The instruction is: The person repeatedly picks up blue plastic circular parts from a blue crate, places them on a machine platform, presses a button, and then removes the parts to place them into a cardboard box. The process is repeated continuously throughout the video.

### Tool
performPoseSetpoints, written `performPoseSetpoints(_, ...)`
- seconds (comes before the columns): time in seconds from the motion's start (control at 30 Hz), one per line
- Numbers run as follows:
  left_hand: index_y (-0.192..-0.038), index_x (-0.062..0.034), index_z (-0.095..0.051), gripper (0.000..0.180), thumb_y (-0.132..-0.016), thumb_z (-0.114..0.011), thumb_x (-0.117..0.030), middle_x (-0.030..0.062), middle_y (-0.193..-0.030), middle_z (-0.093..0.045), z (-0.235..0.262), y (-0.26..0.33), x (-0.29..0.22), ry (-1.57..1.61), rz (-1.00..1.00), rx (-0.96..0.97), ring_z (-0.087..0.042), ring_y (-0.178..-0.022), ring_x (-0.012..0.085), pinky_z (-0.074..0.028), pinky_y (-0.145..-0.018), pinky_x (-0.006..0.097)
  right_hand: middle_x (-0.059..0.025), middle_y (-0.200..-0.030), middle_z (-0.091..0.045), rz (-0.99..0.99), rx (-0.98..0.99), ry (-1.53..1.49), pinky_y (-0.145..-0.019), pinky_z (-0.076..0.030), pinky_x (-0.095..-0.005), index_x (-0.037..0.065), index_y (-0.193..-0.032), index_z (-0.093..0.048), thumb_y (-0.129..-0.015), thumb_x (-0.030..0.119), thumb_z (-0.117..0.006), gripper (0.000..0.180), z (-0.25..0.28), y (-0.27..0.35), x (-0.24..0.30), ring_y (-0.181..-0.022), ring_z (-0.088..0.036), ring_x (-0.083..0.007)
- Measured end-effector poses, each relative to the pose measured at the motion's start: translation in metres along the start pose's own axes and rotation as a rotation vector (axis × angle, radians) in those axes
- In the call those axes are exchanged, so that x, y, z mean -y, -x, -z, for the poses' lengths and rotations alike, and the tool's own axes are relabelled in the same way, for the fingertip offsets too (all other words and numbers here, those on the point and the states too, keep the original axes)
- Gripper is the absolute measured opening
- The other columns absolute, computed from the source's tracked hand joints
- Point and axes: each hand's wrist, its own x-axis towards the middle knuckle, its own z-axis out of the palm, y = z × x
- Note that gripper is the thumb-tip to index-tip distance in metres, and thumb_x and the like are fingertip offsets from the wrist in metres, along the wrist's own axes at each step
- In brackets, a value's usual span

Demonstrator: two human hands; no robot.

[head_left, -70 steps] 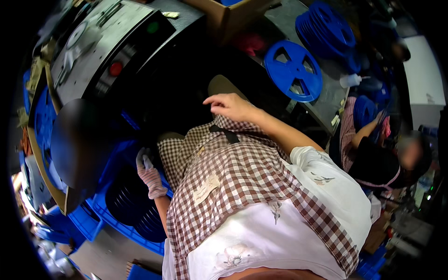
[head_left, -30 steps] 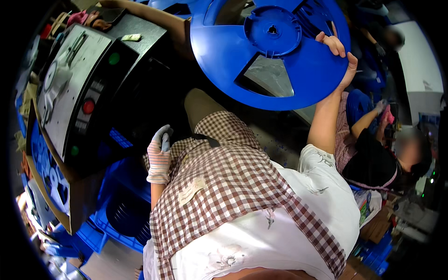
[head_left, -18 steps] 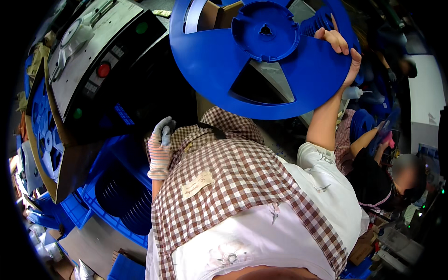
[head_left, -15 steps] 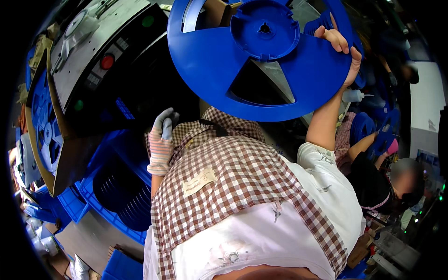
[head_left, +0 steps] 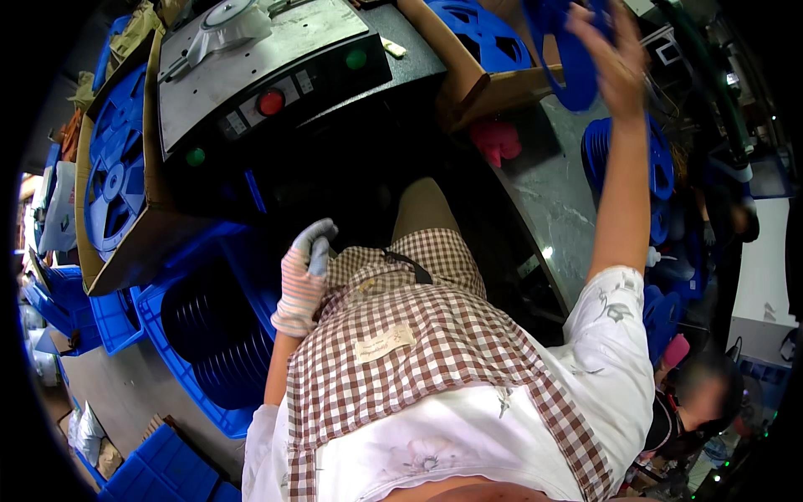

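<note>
At the upper right, my bare right hand [head_left: 617,63] reaches far out, blurred by motion. Its fingers grip the rim of a blue plastic reel [head_left: 573,79], which is tilted and partly cut off by the top edge. The reel hangs beside a cardboard box [head_left: 502,90] that holds another blue reel [head_left: 481,33]. My left hand [head_left: 303,272], in a striped glove with grey fingertips, hovers by my checked apron [head_left: 376,309]. Nothing shows in it; its fingers are loosely bent and a little apart.
A metal-topped machine [head_left: 276,58] with red and green buttons stands at the upper left. Beside it is a carton of blue reels [head_left: 117,180]. A blue crate [head_left: 238,422] holds dark discs. More blue reels [head_left: 595,155] stand right of a grey table [head_left: 556,167]. A co-worker [head_left: 703,393] is at the right.
My right hand has carried the blue reel up and away from my body, uncovering the table and the box. The view has shifted, and my left hand stays beside the apron.
</note>
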Motion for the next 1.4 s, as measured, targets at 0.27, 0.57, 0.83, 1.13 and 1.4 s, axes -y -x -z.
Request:
performPoseSetpoints(0.27,-0.114,-0.0019,-0.061,0.023,-0.093,-0.053,-0.005,0.0113,-0.104,-0.066,0.014,0.049,-0.009,-0.209,-0.074,-0.070,-0.062,-0.095,0.0169,-0.049,-0.082,0.028,-0.0223,-0.111,-0.063,-0.501,0.281,0.258,-0.082,-0.049,-0.0413,0.026,-0.138,-0.044,-0.087,0.030,-0.063,0.055,-0.073,0.006,-0.126,-0.103,-0.062,-0.0352)
performPoseSetpoints(0.57,-0.111,-0.0034,-0.062,0.025,-0.088,-0.056,0.003,0.0116,-0.102,-0.066,0.142,0.032,-0.073,-0.400,-0.203,-0.279,-0.064,-0.096,0.0207,-0.051,-0.084,0.029,-0.0174,-0.106,-0.067,-0.747,0.828,0.144,-0.082,-0.048,-0.0348,0.003,-0.121,-0.058,-0.089,0.020,-0.054,0.037,-0.077,0.087,-0.158,-0.099,-0.064,-0.0232)
performPoseSetpoints(0.83,-0.123,-0.0060,-0.053,0.030,-0.097,-0.047,-0.019,0.0151,-0.108,-0.066,0.331,-0.143,-0.072,-1.309,0.079,-0.283,-0.065,-0.096,0.0302,-0.051,-0.083,0.035,-0.0120,-0.096,-0.067,-1.017,0.579,0.167,-0.077,-0.048,-0.0274,0.005,-0.124,-0.058,-0.090,0.028,-0.060,0.041,-0.031,0.083,-0.155,-0.086,-0.061,-0.0147)
performPoseSetpoints(1.13,-0.124,0.0008,-0.053,0.048,-0.083,-0.060,-0.022,0.0245,-0.110,-0.062,0.543,-0.203,0.021,-1.731,0.488,-0.030,-0.059,-0.106,0.0400,-0.046,-0.090,0.045,-0.0194,-0.125,-0.057,-0.975,0.510,0.626,-0.099,-0.042,-0.0394,0.006,-0.128,-0.054,-0.080,0.051,-0.062,0.066,-0.003,0.035,-0.211,-0.118,-0.053,-0.0329)
performPoseSetpoints(1.4,-0.117,0.0099,-0.057,0.079,-0.074,-0.070,-0.055,0.0250,-0.113,-0.061,0.429,-0.233,-0.009,-0.809,0.548,-0.595,-0.057,-0.104,0.0355,-0.041,-0.092,0.040,-0.0215,-0.135,-0.049,-1.539,0.726,0.698,-0.102,-0.040,-0.0448,-0.004,-0.137,-0.037,-0.069,0.048,-0.077,0.094,-0.019,0.082,-0.202,-0.124,-0.048,-0.0347)
